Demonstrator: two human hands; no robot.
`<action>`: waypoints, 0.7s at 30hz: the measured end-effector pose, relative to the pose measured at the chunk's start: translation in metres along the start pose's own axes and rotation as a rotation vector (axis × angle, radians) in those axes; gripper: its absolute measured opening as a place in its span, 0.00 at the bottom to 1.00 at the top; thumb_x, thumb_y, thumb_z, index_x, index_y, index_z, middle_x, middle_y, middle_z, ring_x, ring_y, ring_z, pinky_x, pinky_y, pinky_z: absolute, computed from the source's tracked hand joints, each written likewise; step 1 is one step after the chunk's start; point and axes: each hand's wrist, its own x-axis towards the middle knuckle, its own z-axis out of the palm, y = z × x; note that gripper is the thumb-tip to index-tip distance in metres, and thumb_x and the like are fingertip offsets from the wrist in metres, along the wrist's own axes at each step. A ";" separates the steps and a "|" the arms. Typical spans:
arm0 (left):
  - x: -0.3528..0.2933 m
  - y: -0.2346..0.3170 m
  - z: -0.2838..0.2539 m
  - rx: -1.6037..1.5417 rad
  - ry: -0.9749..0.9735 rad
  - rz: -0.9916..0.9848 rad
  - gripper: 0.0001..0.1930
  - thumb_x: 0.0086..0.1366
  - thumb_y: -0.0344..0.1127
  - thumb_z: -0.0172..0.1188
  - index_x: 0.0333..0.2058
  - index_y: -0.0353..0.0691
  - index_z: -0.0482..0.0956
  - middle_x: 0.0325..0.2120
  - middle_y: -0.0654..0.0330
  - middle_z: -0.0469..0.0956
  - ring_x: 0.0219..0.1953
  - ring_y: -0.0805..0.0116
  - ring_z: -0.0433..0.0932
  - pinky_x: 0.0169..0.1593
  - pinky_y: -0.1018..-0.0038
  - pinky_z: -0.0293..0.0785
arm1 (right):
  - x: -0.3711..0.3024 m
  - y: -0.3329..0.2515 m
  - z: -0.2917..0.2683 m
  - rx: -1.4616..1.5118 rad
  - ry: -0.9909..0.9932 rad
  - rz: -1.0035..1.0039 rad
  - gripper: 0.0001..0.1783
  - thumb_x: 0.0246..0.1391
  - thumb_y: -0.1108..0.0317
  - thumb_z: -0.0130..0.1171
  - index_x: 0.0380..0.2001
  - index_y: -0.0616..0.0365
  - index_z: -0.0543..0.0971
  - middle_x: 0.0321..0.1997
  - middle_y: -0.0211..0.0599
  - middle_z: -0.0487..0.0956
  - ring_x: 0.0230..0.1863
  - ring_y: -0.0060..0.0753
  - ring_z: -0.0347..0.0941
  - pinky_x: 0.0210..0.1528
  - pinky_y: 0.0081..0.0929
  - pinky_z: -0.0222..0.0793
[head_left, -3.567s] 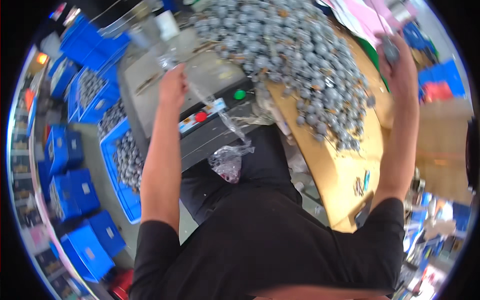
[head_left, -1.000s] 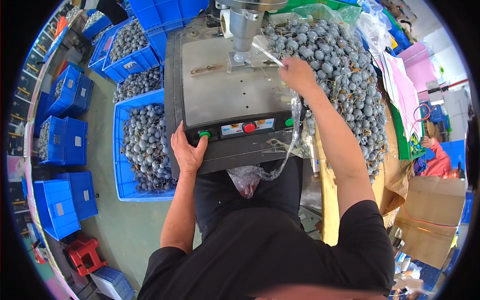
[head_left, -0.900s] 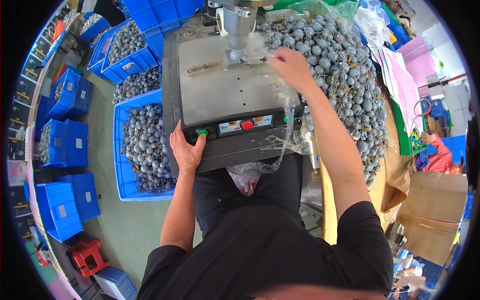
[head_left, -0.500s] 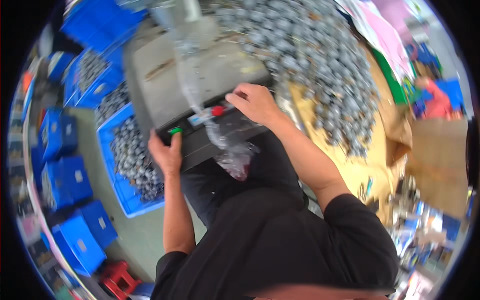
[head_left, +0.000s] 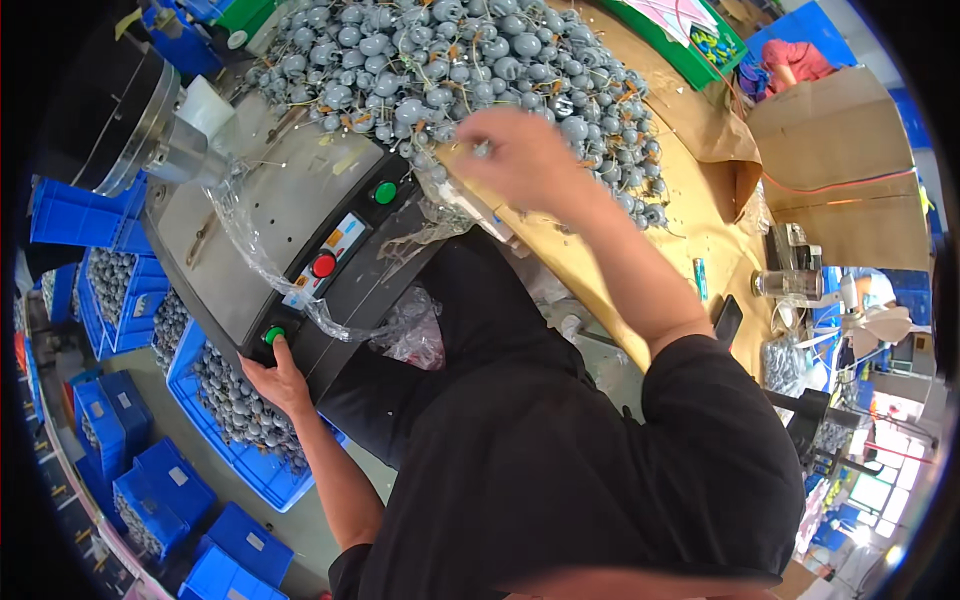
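Observation:
My left hand (head_left: 280,378) is at the near left corner of a grey machine (head_left: 225,230), its thumb resting on a green push button (head_left: 274,335) and its fingers apart over the panel's edge. My right hand (head_left: 525,165) hovers at the near side of a heap of grey round balls (head_left: 430,75) with thin stems. It is smeared by motion, its fingers curled together around a small grey piece (head_left: 482,149) whose kind I cannot make out. A second green button (head_left: 386,193) and a red button (head_left: 323,264) sit along the panel.
Clear plastic film (head_left: 245,235) hangs from a metal nozzle (head_left: 185,155) across the panel to a filled clear bag (head_left: 415,335) by my lap. Blue bins (head_left: 215,410) of grey balls stand at the left. On the brown-covered table (head_left: 690,190) lies a dark phone (head_left: 729,320).
The view has turned, swinging the machine left and tilting it. My right hand has left the panel for the edge of the ball heap. My left thumb stays at the green button.

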 end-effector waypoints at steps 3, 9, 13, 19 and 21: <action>0.003 0.003 0.001 0.009 0.014 0.005 0.25 0.64 0.37 0.67 0.56 0.31 0.74 0.50 0.49 0.78 0.52 0.58 0.77 0.59 0.66 0.69 | -0.012 0.033 -0.061 -0.442 0.104 0.126 0.21 0.51 0.55 0.67 0.46 0.52 0.81 0.48 0.40 0.80 0.45 0.48 0.80 0.47 0.42 0.76; 0.009 -0.014 -0.007 -0.184 -0.090 -0.090 0.31 0.64 0.35 0.66 0.62 0.27 0.68 0.55 0.46 0.74 0.55 0.56 0.74 0.62 0.64 0.67 | -0.026 0.091 -0.074 -0.554 -0.086 0.220 0.24 0.48 0.58 0.68 0.48 0.56 0.79 0.45 0.45 0.78 0.46 0.51 0.78 0.47 0.44 0.75; 0.034 -0.004 -0.013 0.172 0.096 0.086 0.35 0.67 0.42 0.65 0.66 0.28 0.65 0.59 0.41 0.72 0.58 0.51 0.75 0.63 0.62 0.68 | -0.023 0.101 -0.104 -0.069 0.110 0.268 0.23 0.49 0.60 0.70 0.46 0.60 0.80 0.33 0.35 0.80 0.34 0.34 0.79 0.38 0.33 0.77; 0.091 0.062 0.009 0.083 -0.147 -0.107 0.33 0.68 0.52 0.62 0.61 0.29 0.72 0.52 0.40 0.79 0.52 0.51 0.80 0.57 0.62 0.73 | 0.018 0.081 -0.188 0.649 0.382 0.224 0.19 0.57 0.56 0.68 0.43 0.59 0.80 0.25 0.25 0.74 0.24 0.15 0.69 0.26 0.18 0.65; 0.113 0.080 0.038 0.122 -0.239 -0.100 0.32 0.68 0.54 0.60 0.58 0.30 0.76 0.47 0.43 0.81 0.50 0.52 0.81 0.55 0.63 0.73 | 0.028 0.068 -0.209 0.683 0.446 0.215 0.12 0.56 0.62 0.64 0.39 0.57 0.78 0.24 0.25 0.73 0.21 0.16 0.68 0.21 0.19 0.61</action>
